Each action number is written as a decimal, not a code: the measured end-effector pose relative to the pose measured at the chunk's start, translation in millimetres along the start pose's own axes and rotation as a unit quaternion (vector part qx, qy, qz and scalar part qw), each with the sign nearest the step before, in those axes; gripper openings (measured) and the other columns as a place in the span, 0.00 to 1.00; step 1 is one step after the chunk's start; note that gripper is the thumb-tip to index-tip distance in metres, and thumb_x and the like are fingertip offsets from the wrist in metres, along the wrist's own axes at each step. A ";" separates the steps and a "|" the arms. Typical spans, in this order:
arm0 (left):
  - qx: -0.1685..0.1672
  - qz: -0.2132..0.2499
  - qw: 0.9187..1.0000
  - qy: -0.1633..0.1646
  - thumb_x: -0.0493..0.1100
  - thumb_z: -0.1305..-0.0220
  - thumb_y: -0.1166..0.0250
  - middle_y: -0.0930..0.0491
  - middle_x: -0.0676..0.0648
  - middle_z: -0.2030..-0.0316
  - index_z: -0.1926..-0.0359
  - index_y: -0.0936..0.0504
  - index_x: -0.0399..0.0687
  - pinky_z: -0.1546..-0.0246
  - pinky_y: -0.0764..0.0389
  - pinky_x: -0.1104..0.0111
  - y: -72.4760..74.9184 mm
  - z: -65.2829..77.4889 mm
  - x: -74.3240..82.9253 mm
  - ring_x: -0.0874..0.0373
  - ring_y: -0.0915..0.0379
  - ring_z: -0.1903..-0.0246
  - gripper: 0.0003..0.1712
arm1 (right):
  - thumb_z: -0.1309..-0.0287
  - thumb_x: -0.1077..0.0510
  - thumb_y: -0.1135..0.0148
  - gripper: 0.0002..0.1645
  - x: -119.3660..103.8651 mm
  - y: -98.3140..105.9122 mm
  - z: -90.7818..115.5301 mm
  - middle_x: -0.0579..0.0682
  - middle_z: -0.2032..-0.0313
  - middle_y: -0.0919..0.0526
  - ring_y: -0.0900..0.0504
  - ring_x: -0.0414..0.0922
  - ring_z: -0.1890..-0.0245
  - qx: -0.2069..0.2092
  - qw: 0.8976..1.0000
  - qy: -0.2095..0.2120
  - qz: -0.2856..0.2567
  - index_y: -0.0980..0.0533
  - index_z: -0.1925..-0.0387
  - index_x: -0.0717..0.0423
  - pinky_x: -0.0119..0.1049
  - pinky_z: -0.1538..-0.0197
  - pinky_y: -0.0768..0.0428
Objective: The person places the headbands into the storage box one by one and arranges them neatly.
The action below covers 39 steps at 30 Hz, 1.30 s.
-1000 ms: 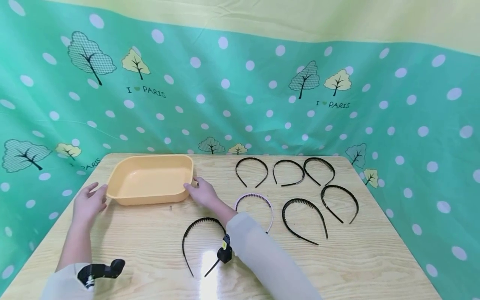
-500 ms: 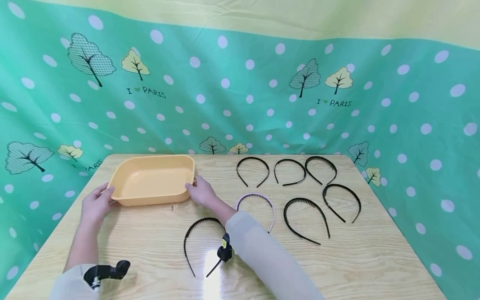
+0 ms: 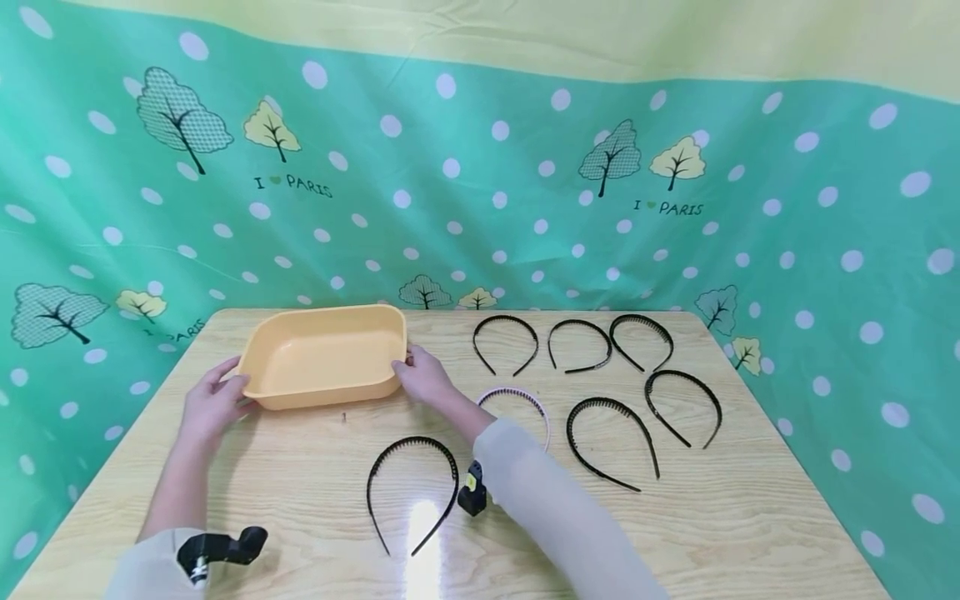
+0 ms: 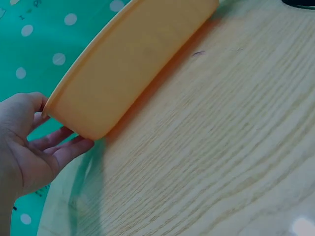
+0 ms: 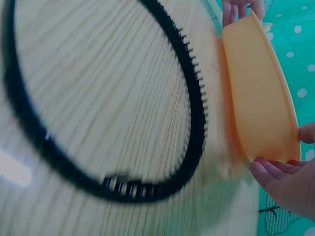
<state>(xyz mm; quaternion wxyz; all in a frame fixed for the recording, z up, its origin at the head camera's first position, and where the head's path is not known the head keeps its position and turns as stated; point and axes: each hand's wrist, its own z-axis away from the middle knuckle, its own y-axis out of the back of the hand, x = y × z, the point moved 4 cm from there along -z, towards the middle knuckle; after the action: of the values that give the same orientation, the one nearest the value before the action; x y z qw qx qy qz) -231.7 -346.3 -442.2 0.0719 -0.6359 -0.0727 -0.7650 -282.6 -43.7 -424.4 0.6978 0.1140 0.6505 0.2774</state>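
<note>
A shallow orange plastic basin (image 3: 326,397) is at the back left of the table, with nothing inside. My left hand (image 3: 212,406) grips its left front corner, thumb at the rim and fingers underneath, as the left wrist view shows on the basin wall (image 4: 106,81). At the opposite end my right hand (image 3: 427,377) holds the right side, its thumb over the rim. In the right wrist view, fingertips (image 5: 266,169) press under the basin's lower corner. Nearest my right forearm lies a black toothed headband (image 3: 413,439), which also looms close in the right wrist view.
A pink headband (image 3: 517,392) lies partly hidden behind my right sleeve. Several black headbands, one of them a wide toothed headband (image 3: 600,402), are spread over the right half of the wooden table (image 3: 735,517). A green dotted curtain (image 3: 480,233) hangs behind and beside the table.
The left hand has moved in from beside the basin's left end and taken hold of it. Both hands have then shifted the basin a little to the right.
</note>
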 end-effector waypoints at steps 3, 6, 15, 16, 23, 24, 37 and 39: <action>-0.010 -0.019 1.000 -0.008 0.43 0.31 0.47 0.31 0.58 0.61 0.27 0.52 0.45 0.63 0.15 0.74 -9.6 0.1 1.4 0.74 0.24 0.69 0.37 | 0.33 0.50 0.51 0.29 7.1 7.5 0.0 0.55 0.43 0.24 0.25 0.49 0.43 0.003 1.000 -0.003 -0.001 0.38 0.34 0.55 0.42 0.38 0.25; -0.020 -0.031 0.999 -0.018 0.43 0.31 0.47 0.32 0.56 0.59 0.27 0.52 0.44 0.61 0.16 0.73 -20.1 -0.1 3.4 0.75 0.24 0.68 0.37 | 0.34 0.51 0.51 0.29 13.8 16.5 -0.1 0.55 0.43 0.24 0.26 0.50 0.43 0.007 1.000 -0.004 -0.005 0.38 0.34 0.56 0.42 0.37 0.27; -0.036 -0.056 0.998 -0.019 0.42 0.31 0.48 0.35 0.41 0.47 0.27 0.53 0.47 0.55 0.17 0.70 -47.8 -1.4 5.7 0.76 0.25 0.66 0.36 | 0.33 0.52 0.52 0.30 25.7 44.3 5.3 0.57 0.43 0.24 0.26 0.50 0.43 0.011 1.000 0.008 -0.001 0.39 0.34 0.59 0.41 0.38 0.25; -0.039 -0.059 0.997 -0.018 0.43 0.31 0.48 0.35 0.41 0.46 0.27 0.53 0.47 0.54 0.17 0.69 -51.0 -2.0 5.9 0.76 0.25 0.66 0.36 | 0.33 0.52 0.52 0.30 26.7 47.5 6.0 0.57 0.43 0.24 0.26 0.50 0.43 0.012 1.000 0.008 -0.002 0.39 0.34 0.60 0.41 0.39 0.25; -0.050 -0.041 0.998 -0.016 0.42 0.31 0.46 0.34 0.47 0.51 0.27 0.52 0.48 0.52 0.18 0.68 -70.3 -5.7 6.3 0.73 0.25 0.65 0.36 | 0.33 0.51 0.52 0.30 34.9 66.0 9.8 0.56 0.44 0.24 0.26 0.50 0.43 0.020 1.000 0.000 0.005 0.39 0.34 0.59 0.43 0.38 0.26; -0.051 -0.041 0.998 -0.014 0.42 0.32 0.46 0.34 0.48 0.51 0.27 0.52 0.49 0.52 0.18 0.67 -72.6 -5.7 6.0 0.73 0.25 0.65 0.37 | 0.33 0.51 0.52 0.30 36.2 68.2 10.4 0.56 0.44 0.24 0.27 0.50 0.43 0.021 1.000 -0.002 0.005 0.39 0.34 0.59 0.42 0.38 0.26; -0.054 -0.068 0.996 -0.020 0.45 0.32 0.44 0.34 0.40 0.46 0.28 0.50 0.49 0.48 0.21 0.62 -96.1 -4.5 1.4 0.73 0.25 0.65 0.37 | 0.33 0.53 0.51 0.28 52.3 88.6 19.9 0.55 0.48 0.23 0.24 0.48 0.50 0.023 1.000 -0.005 -0.007 0.37 0.35 0.58 0.41 0.45 0.22; -0.052 -0.071 0.996 -0.020 0.45 0.32 0.44 0.33 0.41 0.46 0.28 0.50 0.49 0.48 0.21 0.63 -98.2 -3.4 0.8 0.73 0.25 0.65 0.37 | 0.33 0.53 0.51 0.28 54.9 89.5 20.8 0.55 0.48 0.22 0.24 0.48 0.50 0.022 1.000 -0.003 -0.007 0.37 0.35 0.58 0.41 0.45 0.22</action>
<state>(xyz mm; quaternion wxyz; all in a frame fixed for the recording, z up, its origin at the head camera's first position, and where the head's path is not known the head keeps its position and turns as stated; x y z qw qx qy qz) -255.0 -250.9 -444.1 -0.0171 -0.6474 -0.0791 -0.7578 -283.8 63.3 -421.6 0.6990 0.1251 0.6552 0.2577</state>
